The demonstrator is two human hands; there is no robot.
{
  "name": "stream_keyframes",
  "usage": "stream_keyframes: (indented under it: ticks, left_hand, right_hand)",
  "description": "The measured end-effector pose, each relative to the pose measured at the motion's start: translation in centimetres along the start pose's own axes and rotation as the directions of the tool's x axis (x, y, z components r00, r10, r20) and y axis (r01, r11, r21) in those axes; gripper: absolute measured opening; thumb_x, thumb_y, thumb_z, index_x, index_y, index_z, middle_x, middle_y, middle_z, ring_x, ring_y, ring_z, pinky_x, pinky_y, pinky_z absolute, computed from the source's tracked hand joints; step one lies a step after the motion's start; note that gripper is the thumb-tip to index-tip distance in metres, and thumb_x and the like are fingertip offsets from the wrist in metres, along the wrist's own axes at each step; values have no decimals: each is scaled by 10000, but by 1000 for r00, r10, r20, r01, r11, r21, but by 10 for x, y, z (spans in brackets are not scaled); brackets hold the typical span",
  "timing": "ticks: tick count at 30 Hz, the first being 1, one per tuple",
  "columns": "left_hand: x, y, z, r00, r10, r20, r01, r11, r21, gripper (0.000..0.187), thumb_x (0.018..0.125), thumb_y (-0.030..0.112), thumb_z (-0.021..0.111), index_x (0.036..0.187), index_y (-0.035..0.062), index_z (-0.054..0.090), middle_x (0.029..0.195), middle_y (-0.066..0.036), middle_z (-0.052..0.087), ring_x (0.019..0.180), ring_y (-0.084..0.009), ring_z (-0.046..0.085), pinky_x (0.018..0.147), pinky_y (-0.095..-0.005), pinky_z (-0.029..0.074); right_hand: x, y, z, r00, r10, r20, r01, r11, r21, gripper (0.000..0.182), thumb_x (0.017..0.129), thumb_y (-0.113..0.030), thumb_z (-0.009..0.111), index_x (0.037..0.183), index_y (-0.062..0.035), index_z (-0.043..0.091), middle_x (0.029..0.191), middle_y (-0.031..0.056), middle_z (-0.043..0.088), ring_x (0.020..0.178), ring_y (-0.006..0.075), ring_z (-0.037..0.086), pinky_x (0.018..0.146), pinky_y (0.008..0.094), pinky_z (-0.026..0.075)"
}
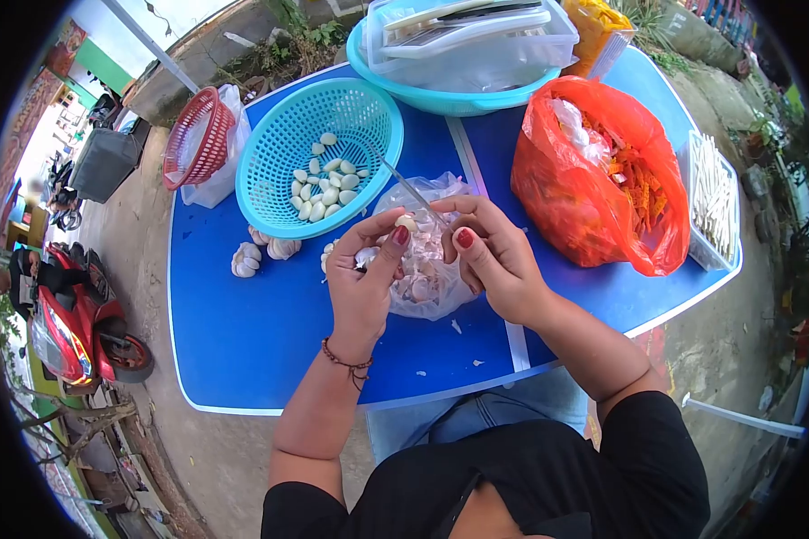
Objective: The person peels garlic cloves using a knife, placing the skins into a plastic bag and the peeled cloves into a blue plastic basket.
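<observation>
My left hand (364,278) pinches a garlic clove (407,222) between thumb and fingertips. A knife (413,193) is gripped in my right hand (499,260), its blade pointing up and left, close to the clove. Below both hands lies a clear plastic bag (431,301) with pinkish garlic skins in it. A turquoise perforated basket (261,171) behind my left hand holds several peeled white cloves (328,189). Whole garlic bulbs (245,260) sit on the blue table (243,341) in front of the basket.
A red plastic bag (548,207) with orange packets stands at the right, beside a clear box of white sticks (715,202). At the back is a turquoise basin (476,106) with plastic containers. A small red basket (208,144) is at the left edge. Skin scraps lie near the front edge.
</observation>
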State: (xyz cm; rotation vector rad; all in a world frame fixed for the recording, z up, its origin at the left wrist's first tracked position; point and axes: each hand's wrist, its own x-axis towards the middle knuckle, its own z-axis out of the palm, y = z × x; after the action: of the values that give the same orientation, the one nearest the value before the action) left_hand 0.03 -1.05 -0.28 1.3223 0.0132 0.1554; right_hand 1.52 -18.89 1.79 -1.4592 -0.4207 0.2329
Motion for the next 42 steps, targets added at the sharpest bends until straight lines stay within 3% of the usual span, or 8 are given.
stream_keyframes:
  ticks: [5, 10, 15, 23, 31, 38, 42]
  left_hand:
    - [1, 0, -1, 1000, -22, 0, 22, 999, -30, 294, 852, 191, 711, 1097, 40, 650, 903, -17, 629, 662, -25, 523, 551, -157, 428]
    - [1, 1, 0, 1000, -9, -14, 8, 999, -47, 281, 861, 186, 700, 1091, 36, 642, 914, -13, 631, 655, -18, 517, 546, -153, 423]
    - [1, -1, -1, 999, 22, -25, -24, 997, -73, 274, 867, 179, 694, 1091, 31, 638, 922, -10, 637, 654, -11, 515, 546, -151, 423]
    - [0, -1, -1, 996, 86, 5, -86, 996, 38, 228, 849, 119, 704, 1044, 14, 650, 864, -2, 643, 635, 0, 509, 524, -140, 410]
    - [-1, 0, 0, 994, 111, -17, -110, 992, 69, 192, 840, 68, 700, 1014, -1, 660, 788, 2, 638, 588, 2, 486, 510, -139, 389]
    - [0, -2, 0, 990, 140, -29, -137, 988, 73, 197, 832, 84, 714, 1005, 2, 665, 852, -13, 661, 640, 0, 497, 518, -142, 395]
    - [-1, 1, -1, 993, 112, -26, -109, 989, 98, 205, 833, 99, 717, 1006, 2, 663, 857, -15, 660, 635, 2, 497, 525, -141, 401]
  right_hand:
    - [-1, -2, 0, 998, 37, 44, -37, 999, -9, 349, 985, -205, 456, 1293, -42, 469, 817, 59, 561, 748, 96, 544, 676, 251, 454]
    - [2, -2, 1, 994, -91, 52, 97, 985, -142, 344, 978, -132, 452, 1309, -41, 484, 878, 84, 601, 765, 115, 565, 706, 269, 466]
    - [0, -1, 1, 999, 19, 34, -12, 982, -186, 320, 972, -127, 464, 1270, -15, 504, 927, 117, 617, 781, 133, 576, 738, 284, 475]
    - [-2, -10, 2, 994, 25, 108, -9, 988, -152, 355, 964, -147, 489, 1296, -28, 454, 841, 98, 573, 763, 109, 569, 713, 272, 475]
    - [1, -5, 4, 996, -26, 89, 42, 981, -190, 325, 963, -75, 455, 1284, -49, 498, 1012, 96, 619, 829, 129, 579, 759, 272, 471]
    - [-1, -4, 1, 989, 118, 89, -120, 993, 14, 314, 983, -134, 451, 1283, -70, 520, 856, 27, 596, 630, 48, 497, 580, 216, 418]
    - [0, 0, 6, 997, 37, 74, -35, 999, -29, 321, 990, -168, 452, 1291, -80, 518, 767, -4, 553, 559, 26, 439, 513, 197, 363]
